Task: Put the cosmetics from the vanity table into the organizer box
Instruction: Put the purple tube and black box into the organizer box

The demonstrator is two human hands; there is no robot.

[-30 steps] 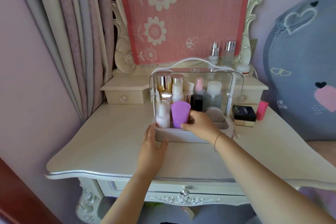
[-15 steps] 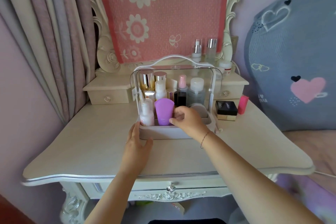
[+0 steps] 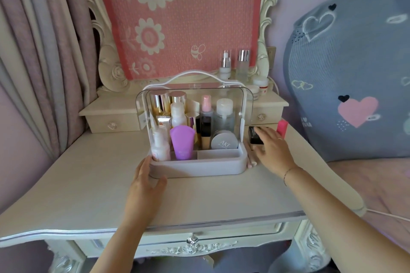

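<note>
The organizer box point(image 3: 195, 162) stands in the middle of the counter point(image 3: 77, 184), its clear lid swung up and back so the compartments are open from the front. The left hand point(image 3: 144, 182) lies flat on the counter with its fingers point(image 3: 145, 165) spread loosely and resting against the box's near left corner, gripping nothing; the likely reason is to brace the box so it does not slide while things go in. Inside, tall bottles fill the far row, while a purple tube point(image 3: 182, 144) and a small white bottle point(image 3: 159, 146) stand at the near left and a round compact point(image 3: 224, 142) leans in the right part; the shallow near right tray looks free, so flat items may belong there. The right hand point(image 3: 273, 150) reaches out just right of the box, its fingers point(image 3: 263, 134) extended over a black box-shaped compact point(image 3: 254, 135) and touching its top; they are not closed around it, so the pick-up seems only beginning. A pink stick point(image 3: 282, 127) stands just right of that compact, and more bottles and jars point(image 3: 241, 64) wait on the far right shelf by the mirror frame, so several cosmetics are yet to be packed. A slim pale item lies on the counter beside the box's right wall, too small to identify
</note>
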